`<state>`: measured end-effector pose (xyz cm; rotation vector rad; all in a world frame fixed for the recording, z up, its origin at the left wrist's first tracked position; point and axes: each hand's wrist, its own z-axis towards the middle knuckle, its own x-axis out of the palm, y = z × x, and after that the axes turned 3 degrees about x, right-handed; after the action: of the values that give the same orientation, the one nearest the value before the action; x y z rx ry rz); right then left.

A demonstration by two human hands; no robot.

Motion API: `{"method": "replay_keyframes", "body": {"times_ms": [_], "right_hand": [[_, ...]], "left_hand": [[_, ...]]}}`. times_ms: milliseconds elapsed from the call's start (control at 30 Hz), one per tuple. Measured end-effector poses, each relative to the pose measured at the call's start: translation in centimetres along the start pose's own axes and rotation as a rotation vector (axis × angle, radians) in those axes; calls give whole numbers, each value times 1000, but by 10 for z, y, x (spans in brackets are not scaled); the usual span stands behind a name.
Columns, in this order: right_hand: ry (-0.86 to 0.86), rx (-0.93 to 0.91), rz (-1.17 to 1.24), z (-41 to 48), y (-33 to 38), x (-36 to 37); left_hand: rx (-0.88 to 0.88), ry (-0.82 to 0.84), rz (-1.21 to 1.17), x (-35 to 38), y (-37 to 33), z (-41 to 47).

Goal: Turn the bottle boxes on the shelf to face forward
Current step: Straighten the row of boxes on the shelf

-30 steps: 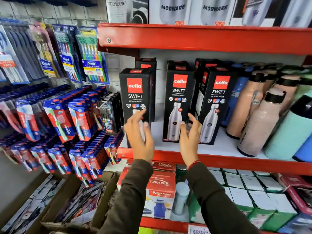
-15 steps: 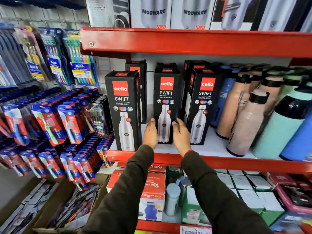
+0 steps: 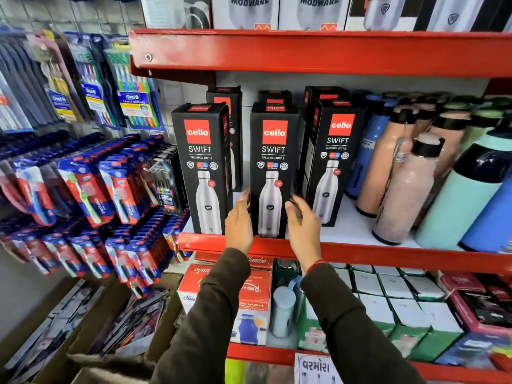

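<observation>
Three black Cello Swift bottle boxes stand in the front row on the red shelf [image 3: 360,254]. The left box [image 3: 202,167] and the middle box [image 3: 273,167] show their fronts squarely. The right box [image 3: 332,162] sits further back and is turned a little, so its left side shows. My left hand [image 3: 238,223] presses against the lower left side of the middle box. On the lower right edge of the same box, my right hand [image 3: 303,228] has its fingers curled. More black boxes [image 3: 225,106] stand behind, partly hidden.
Loose pink bottles [image 3: 401,189], a teal one [image 3: 465,198] and blue ones crowd the shelf's right end. Toothbrush packs [image 3: 116,184] hang on the left wall. White Modware boxes [image 3: 313,12] fill the upper shelf. Boxed goods [image 3: 249,295] sit below.
My hands left the left box and closed on the middle box. That box has slid forward to the shelf's front edge, level with the left box.
</observation>
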<state>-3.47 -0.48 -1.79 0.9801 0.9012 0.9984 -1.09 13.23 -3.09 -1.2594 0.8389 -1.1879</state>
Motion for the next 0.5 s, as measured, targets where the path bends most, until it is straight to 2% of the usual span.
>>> {"method": "replay_keyframes", "body": {"times_ms": [367,500], "right_hand": [[22,-19,-40,-16,2,-4],[91,-30,-64,-14,3,-10]], "left_hand": [[40,-45,15,-1,-21,-33],[80,-58,15,5,-23,-38]]}}
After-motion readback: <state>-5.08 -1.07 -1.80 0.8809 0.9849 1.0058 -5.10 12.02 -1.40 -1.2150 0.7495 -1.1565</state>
